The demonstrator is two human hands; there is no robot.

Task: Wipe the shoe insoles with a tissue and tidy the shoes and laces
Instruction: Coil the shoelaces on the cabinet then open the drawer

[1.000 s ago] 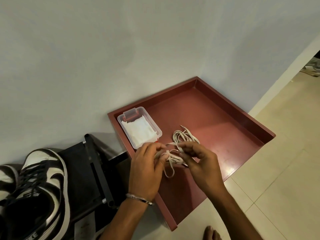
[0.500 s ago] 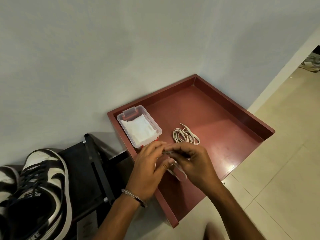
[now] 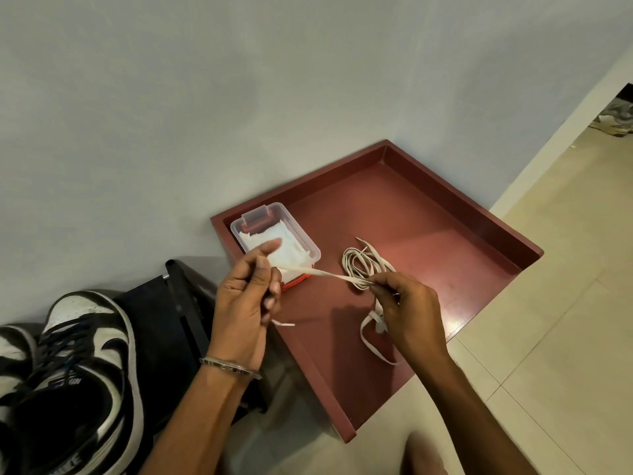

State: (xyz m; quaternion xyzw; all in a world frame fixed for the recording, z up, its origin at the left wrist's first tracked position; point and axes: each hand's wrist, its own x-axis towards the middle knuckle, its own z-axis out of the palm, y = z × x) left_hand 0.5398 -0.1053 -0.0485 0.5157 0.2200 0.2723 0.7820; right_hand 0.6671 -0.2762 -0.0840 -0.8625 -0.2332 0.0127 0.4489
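A white shoelace [image 3: 325,274] stretches taut between my two hands over the dark red tray [image 3: 428,207]. My left hand [image 3: 245,299] pinches one end of it, with the tip sticking out below the fingers. My right hand [image 3: 409,313] grips the lace further along, and a loop hangs under it onto the tray floor. A second lace [image 3: 364,265] lies coiled in the tray just behind my right hand. A clear plastic box of white tissues [image 3: 274,241] stands in the tray's left corner. Black-and-white sneakers [image 3: 82,368] sit at the lower left.
A black rack [image 3: 178,313] holds the sneakers, right beside the tray. A grey wall rises behind both. Cream floor tiles [image 3: 548,337] spread to the right, a doorway [image 3: 616,111] opens at the far right, and a foot [image 3: 424,454] shows at the bottom edge.
My hands were close together, working a bunched lace. They have drawn apart, the left toward the tissue box and the right to the right, pulling the lace out straight.
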